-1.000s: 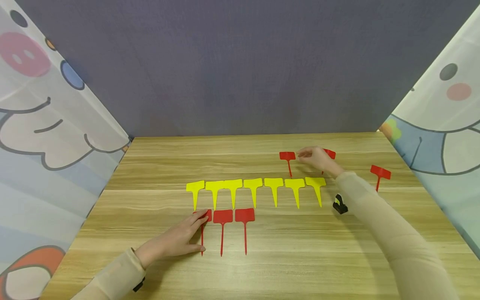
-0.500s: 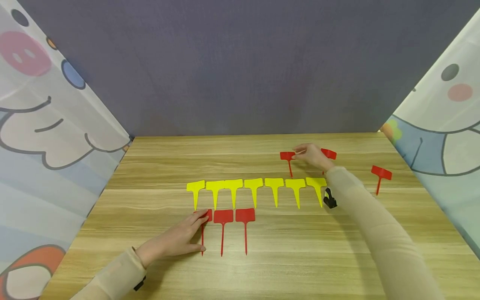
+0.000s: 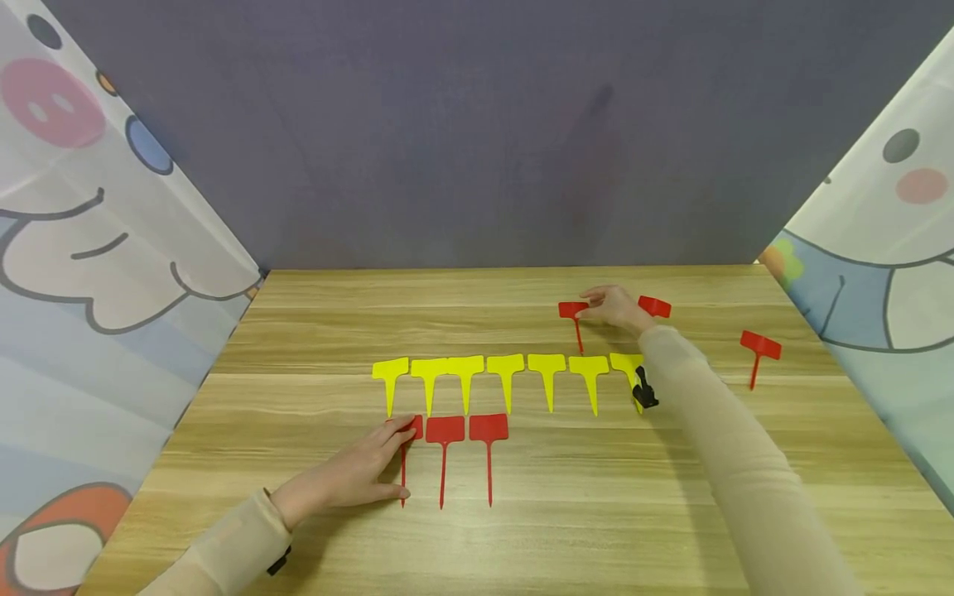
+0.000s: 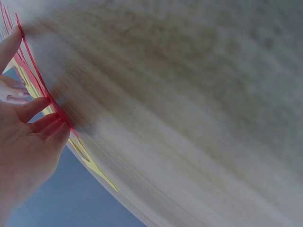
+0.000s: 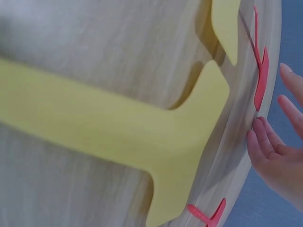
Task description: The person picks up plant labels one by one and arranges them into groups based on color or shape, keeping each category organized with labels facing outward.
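My left hand (image 3: 346, 473) rests with spread fingers on the leftmost red T-shaped plant label (image 3: 418, 425) of the front row. Its fingertips lie on the head, the thumb by the stem's lower end; part of the head is hidden. In the left wrist view, the left hand (image 4: 31, 146) has its fingers laid along the red label. At the back, my right hand (image 3: 614, 309) has its fingertips at the right edge of another red plant label (image 3: 572, 310). In the right wrist view, the right hand (image 5: 279, 165) shows loosely extended fingers beside that red label (image 5: 262, 80), pinching nothing.
Several yellow plant labels (image 3: 507, 364) form a row across the wooden table (image 3: 596, 513). Two more red labels stand in the front row, such as the one at its right end (image 3: 488, 427). Further red labels lie behind the right wrist (image 3: 655, 306) and at far right (image 3: 760, 344).
My right hand has moved left from the gap between two back red labels to the right edge of the left one. My left hand stays on its label.
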`<state>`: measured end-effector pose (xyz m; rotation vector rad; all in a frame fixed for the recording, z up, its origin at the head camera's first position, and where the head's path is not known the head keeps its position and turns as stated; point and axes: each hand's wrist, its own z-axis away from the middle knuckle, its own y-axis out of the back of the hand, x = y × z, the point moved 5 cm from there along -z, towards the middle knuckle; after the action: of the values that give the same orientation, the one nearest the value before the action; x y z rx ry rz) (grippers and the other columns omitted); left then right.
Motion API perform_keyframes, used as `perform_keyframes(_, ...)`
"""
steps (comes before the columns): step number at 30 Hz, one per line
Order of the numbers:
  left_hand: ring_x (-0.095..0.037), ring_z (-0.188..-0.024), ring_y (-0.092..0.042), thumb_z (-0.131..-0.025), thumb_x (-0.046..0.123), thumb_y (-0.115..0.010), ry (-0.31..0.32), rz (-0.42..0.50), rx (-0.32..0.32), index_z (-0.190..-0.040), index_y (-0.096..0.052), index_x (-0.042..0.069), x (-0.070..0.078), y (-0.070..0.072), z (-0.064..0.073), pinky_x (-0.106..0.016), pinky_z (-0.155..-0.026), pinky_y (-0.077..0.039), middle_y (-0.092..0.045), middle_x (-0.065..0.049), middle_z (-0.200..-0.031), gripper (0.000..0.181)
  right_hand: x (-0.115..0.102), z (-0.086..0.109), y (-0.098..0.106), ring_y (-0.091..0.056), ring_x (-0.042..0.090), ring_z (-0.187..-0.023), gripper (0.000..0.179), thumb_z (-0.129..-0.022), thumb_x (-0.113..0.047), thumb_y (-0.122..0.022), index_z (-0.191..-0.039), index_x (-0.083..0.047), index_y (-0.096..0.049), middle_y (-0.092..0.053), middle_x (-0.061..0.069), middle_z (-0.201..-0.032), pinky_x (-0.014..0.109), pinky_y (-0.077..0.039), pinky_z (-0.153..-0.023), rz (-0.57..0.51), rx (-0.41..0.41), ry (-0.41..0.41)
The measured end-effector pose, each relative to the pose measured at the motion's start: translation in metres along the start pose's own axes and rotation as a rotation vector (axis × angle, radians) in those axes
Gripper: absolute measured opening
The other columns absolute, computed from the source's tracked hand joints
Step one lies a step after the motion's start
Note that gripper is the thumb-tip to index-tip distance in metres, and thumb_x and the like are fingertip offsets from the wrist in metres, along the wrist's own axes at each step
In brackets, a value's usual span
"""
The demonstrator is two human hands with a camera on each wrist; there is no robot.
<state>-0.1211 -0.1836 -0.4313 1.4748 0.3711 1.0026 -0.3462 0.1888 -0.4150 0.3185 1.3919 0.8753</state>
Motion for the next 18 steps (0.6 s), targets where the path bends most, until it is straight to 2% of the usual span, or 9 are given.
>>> perform_keyframes(5, -0.032, -0.128, -0.024, -0.077, 0.042, -0.064, 0.000, 0.001, -0.001, -0.132, -0.034, -0.004, 0.001, 0.001, -0.001, -0.045, -0.100, -0.030, -0.022, -0.016, -0.142, 0.077, 0.000, -0.004, -0.005, -0.037, 0.039, -0.117, 0.053, -0.084, -0.019, -0.061, -0.129, 0.001, -0.043, -0.039, 0.024, -0.132, 0.048, -0.035, -0.095, 0.031, -0.041, 0.035)
perform_keyframes(11, -0.032, -0.128, -0.026, -0.077, 0.044, -0.063, -0.014, -0.006, 0.018, -0.132, -0.035, -0.004, 0.000, 0.001, 0.000, -0.045, -0.099, -0.031, -0.024, -0.016, -0.142, 0.078, 0.000, -0.007, -0.010, -0.034, 0.041, -0.120, 0.053, -0.085, -0.014, -0.060, -0.131, 0.002, -0.039, -0.036, 0.022, -0.134, 0.050, -0.032, -0.097, 0.014, -0.071, 0.061)
perform_keyframes(18, -0.032, -0.129, -0.024, -0.078, 0.045, -0.062, 0.002, 0.004, -0.003, -0.132, -0.034, -0.004, 0.000, 0.000, 0.000, -0.045, -0.100, -0.029, -0.022, -0.016, -0.142, 0.078, 0.003, -0.011, -0.012, -0.033, 0.042, -0.120, 0.053, -0.084, -0.014, -0.060, -0.130, 0.003, -0.040, -0.033, 0.025, -0.135, 0.049, -0.032, -0.097, 0.008, -0.066, 0.040)
